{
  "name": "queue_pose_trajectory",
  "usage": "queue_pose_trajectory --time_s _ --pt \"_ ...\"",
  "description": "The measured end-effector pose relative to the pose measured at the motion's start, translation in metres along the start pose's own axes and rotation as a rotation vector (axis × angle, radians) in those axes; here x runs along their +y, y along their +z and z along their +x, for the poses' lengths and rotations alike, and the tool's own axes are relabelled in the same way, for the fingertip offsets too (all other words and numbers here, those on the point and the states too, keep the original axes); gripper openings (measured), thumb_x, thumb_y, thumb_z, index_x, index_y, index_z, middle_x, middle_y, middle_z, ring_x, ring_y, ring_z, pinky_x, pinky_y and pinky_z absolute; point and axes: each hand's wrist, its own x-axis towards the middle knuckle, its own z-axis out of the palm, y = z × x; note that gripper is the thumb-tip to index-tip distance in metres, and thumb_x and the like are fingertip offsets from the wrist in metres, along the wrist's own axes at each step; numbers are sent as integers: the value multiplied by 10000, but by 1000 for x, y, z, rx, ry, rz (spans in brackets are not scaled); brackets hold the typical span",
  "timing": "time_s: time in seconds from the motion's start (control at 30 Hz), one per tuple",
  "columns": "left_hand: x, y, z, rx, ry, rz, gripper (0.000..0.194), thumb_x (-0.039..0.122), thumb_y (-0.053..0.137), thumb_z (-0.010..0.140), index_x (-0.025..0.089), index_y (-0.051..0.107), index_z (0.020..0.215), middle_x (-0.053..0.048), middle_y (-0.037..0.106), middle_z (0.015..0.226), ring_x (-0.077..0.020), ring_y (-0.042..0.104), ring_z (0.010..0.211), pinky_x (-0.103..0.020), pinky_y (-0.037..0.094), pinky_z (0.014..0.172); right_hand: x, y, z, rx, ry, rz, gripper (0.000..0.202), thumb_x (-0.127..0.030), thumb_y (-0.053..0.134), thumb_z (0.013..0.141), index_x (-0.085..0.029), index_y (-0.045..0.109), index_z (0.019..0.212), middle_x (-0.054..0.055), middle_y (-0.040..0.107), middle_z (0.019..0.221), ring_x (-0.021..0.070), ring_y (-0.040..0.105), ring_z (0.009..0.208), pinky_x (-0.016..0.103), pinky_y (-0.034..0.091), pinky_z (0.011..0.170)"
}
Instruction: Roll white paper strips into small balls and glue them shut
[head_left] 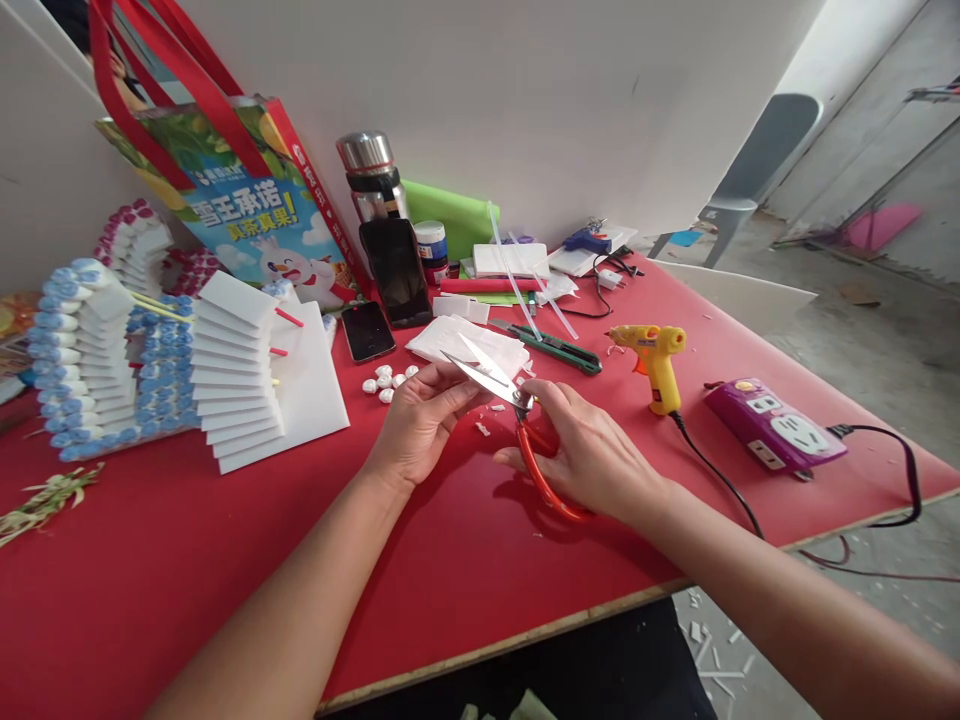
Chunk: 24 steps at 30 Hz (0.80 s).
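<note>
My right hand (pixel 596 450) grips a pair of scissors (pixel 531 440) with orange-red handles, their blades parted and pointing up and left. Close to the blades, my left hand (pixel 420 420) has its thumb and fingers pinched together; what lies between them is too small or hidden to make out. Several small white balls (pixel 385 378) rest on the red table just left of that hand. Beyond the blades lies a stack of thin white sheets (pixel 450 338). Tiny white scraps (pixel 482 429) are scattered beneath the scissors.
A yellow glue gun (pixel 654 360) and purple power strip (pixel 780 425) with cords sit right. A green utility knife (pixel 559 350) lies behind the hands. Left are fanned white boards (pixel 236 370) and a blue-white craft piece (pixel 82 350). Phones (pixel 367 331), a flask (pixel 369 170) and a bag (pixel 247 220) stand behind.
</note>
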Motion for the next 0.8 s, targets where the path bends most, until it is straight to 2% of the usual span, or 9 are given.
queue_pose_trajectory --time_s 0.17,0.37,0.57,0.8 --pt "-3 -3 1 -3 18 17 176 176 839 737 151 770 897 -57 783 933 -201 734 929 -361 557 956 0 4 -1 20 22 32 457 -525 630 902 -206 519 1211 105 632 1007 233 617 790 336 484 683" --pt "-3 -2 0 0 6 -6 154 168 848 731 150 776 866 -49 784 889 -183 737 877 -335 582 907 3 6 -2 41 32 59 411 -502 609 929 -210 544 1210 115 651 1036 240 643 842 334 490 715" --pt "0 -1 1 9 -41 -42 162 147 837 739 172 783 890 -38 789 897 -173 745 882 -312 586 901 5 5 -4 56 54 98 435 -540 599 931 -210 556 1212 66 640 925 184 569 708 307 471 684" --pt "4 -8 2 -15 -138 -133 190 118 780 761 129 775 950 -94 767 1055 -119 714 829 -208 575 832 10 3 -2 206 158 206 404 -488 642 901 -220 571 1196 -7 568 777 127 451 615 258 415 622"
